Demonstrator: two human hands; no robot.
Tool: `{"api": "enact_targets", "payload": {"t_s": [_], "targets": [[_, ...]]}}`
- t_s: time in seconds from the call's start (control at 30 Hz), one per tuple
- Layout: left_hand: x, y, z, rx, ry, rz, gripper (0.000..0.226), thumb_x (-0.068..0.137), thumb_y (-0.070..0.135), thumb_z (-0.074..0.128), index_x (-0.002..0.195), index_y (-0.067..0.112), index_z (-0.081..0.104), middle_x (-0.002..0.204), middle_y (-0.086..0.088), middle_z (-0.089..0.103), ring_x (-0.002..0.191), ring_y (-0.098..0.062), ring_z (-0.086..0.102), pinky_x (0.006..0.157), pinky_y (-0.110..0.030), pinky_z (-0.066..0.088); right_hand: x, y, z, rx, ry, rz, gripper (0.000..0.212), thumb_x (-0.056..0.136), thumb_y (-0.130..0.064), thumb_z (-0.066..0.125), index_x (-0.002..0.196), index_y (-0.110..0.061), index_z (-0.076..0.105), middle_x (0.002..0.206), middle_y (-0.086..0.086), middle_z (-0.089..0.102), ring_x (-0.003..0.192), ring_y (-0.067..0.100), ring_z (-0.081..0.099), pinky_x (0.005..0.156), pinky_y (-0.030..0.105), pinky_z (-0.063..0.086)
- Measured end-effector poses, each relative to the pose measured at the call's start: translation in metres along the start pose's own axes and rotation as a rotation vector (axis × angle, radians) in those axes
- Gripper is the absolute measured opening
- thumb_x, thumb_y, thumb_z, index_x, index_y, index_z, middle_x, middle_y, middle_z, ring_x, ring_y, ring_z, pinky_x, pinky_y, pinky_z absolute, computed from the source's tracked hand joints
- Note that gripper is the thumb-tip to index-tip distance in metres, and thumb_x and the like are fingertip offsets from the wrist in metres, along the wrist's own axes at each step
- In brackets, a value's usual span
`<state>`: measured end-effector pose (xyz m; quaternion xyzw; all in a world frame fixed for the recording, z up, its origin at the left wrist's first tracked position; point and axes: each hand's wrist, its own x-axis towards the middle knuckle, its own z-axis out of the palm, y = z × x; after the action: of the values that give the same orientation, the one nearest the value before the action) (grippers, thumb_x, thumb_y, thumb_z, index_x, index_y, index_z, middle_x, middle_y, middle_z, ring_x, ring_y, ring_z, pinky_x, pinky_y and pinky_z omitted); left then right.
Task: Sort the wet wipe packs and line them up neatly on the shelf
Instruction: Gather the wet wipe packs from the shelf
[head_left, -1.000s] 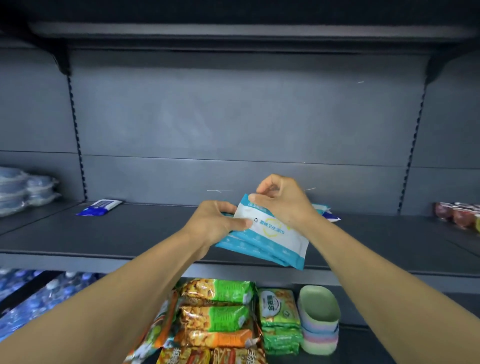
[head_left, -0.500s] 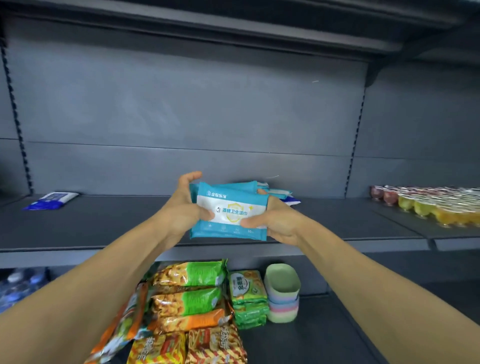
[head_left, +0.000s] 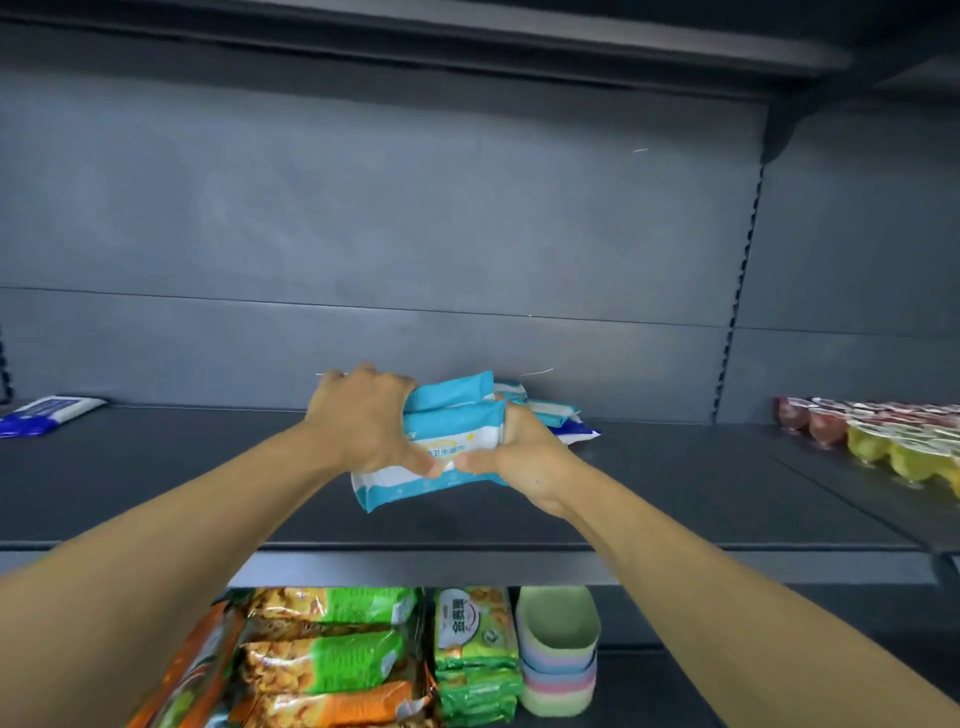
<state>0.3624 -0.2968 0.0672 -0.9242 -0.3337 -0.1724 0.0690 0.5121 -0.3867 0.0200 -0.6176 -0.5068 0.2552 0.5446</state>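
Our fingers (head_left: 431, 464) are curling round a small stack of teal packs (head_left: 447, 447), the left hand (head_left: 366, 418) gripping one end and the right hand (head_left: 524, 457) the other, thumbs nearly meeting on the front pack. We are holding the stack just above the shelf (head_left: 156, 483), near its middle. Behind it, a few loose packs (head_left: 550, 415) are lying in a heap, and a dark blue pack (head_left: 49, 413) is sitting well apart at far left. No row is standing yet, so we are judging most of the sorting as left to do.
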Motion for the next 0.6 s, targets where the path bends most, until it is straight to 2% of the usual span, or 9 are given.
{"api": "enact_targets", "payload": {"t_s": [0.1, 0.2, 0.3, 0.37, 0.43, 0.5, 0.6], "targets": [[0.025, 0.016, 0.015, -0.037, -0.059, -0.045, 0.049, 0.06, 0.059, 0.074, 0.09, 0.03, 0.048, 0.085, 0.011, 0.054, 0.084, -0.016, 0.051, 0.071, -0.03, 0.04, 0.022, 0.02, -0.029, -0.009, -0.122, 0.017, 0.047, 0.078, 0.009, 0.068, 0.119, -0.009, 0.056, 0.114, 0.005, 0.068, 0.106, 0.02, 0.065, 0.095, 0.037, 0.051], [0.047, 0.026, 0.029, -0.029, -0.086, -0.108, 0.049, 0.059, 0.057, 0.075, 0.089, 0.031, 0.047, 0.083, 0.014, 0.054, 0.084, -0.015, 0.052, 0.067, -0.03, 0.041, 0.051, 0.026, -0.072, -0.053, -0.219, 0.027, 0.048, 0.08, 0.018, 0.055, 0.119, -0.01, 0.054, 0.112, 0.006, 0.064, 0.102, 0.018, 0.062, 0.088, 0.027, 0.051], [0.064, 0.026, 0.038, 0.005, -0.114, -0.189, 0.047, 0.058, 0.057, 0.076, 0.086, 0.032, 0.048, 0.083, 0.015, 0.055, 0.085, -0.016, 0.052, 0.07, -0.03, 0.045, 0.094, 0.033, -0.116, -0.16, 0.02, 0.025, 0.044, 0.084, 0.017, 0.044, 0.116, -0.01, 0.057, 0.104, 0.007, 0.058, 0.1, 0.018, 0.055, 0.081, 0.022, 0.046], [0.073, 0.021, 0.043, -0.022, -0.146, -0.228, 0.045, 0.057, 0.056, 0.077, 0.079, 0.032, 0.047, 0.083, 0.015, 0.056, 0.085, -0.017, 0.055, 0.073, -0.032, 0.049, 0.129, 0.044, -0.136, -0.318, 0.188, 0.032, 0.035, 0.086, 0.009, 0.045, 0.111, -0.008, 0.062, 0.103, 0.009, 0.061, 0.1, 0.02, 0.055, 0.086, 0.028, 0.046], [0.08, 0.015, 0.047, -0.016, -0.186, -0.252, 0.045, 0.055, 0.056, 0.077, 0.084, 0.033, 0.051, 0.087, 0.014, 0.059, 0.086, -0.017, 0.057, 0.077, -0.035, 0.052, 0.161, 0.058, -0.146, -0.473, 0.228, 0.049, 0.024, 0.086, 0.002, 0.05, 0.103, 0.0, 0.066, 0.107, 0.016, 0.066, 0.103, 0.029, 0.059, 0.094, 0.037, 0.048], [0.085, 0.011, 0.053, 0.003, -0.229, -0.273, 0.053, 0.055, 0.056, 0.078, 0.098, 0.034, 0.056, 0.092, 0.015, 0.061, 0.09, -0.016, 0.059, 0.08, -0.036, 0.053, 0.181, 0.066, -0.144, -0.598, 0.182, 0.043, 0.022, 0.087, -0.005, 0.054, 0.103, 0.008, 0.063, 0.108, 0.023, 0.066, 0.105, 0.037, 0.06, 0.094, 0.043, 0.048], [0.093, 0.004, 0.061, 0.028, -0.258, -0.265, 0.069, 0.055, 0.055, 0.076, 0.118, 0.04, 0.054, 0.101, 0.017, 0.063, 0.097, -0.015, 0.06, 0.084, -0.037, 0.052, 0.196, 0.07, -0.134, -0.725, 0.061, 0.005, 0.039, 0.092, -0.023, 0.058, 0.126, -0.004, 0.056, 0.129, 0.013, 0.058, 0.12, 0.028, 0.053, 0.101, 0.032, 0.041]]}}
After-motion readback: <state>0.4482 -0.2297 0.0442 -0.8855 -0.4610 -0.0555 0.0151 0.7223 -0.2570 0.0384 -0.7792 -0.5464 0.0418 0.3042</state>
